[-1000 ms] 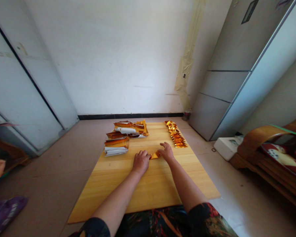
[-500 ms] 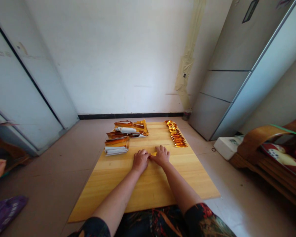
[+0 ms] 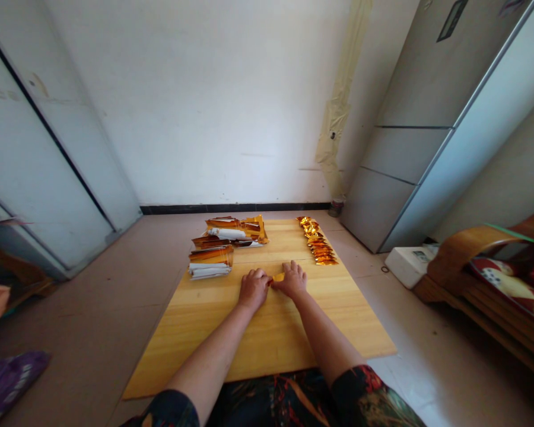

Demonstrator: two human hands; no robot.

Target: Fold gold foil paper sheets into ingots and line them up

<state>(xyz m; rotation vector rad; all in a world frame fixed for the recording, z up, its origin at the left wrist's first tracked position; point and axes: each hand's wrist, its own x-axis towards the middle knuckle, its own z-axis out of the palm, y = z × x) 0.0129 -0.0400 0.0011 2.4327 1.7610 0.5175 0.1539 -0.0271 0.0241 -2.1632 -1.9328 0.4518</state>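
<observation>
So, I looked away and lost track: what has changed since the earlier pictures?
The right hand moved left, closer to the left hand, and now covers much of the wrapper. The left hand, the pile and the packets stayed put.

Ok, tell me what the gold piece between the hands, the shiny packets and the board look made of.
Gold piece: perhaps foil, from its colour; mostly covered, finish unclear.
Shiny packets: likely glossy metallized film; bright glints, creases.
Board: apparently wood, smooth satin; grain-like bands.
</observation>
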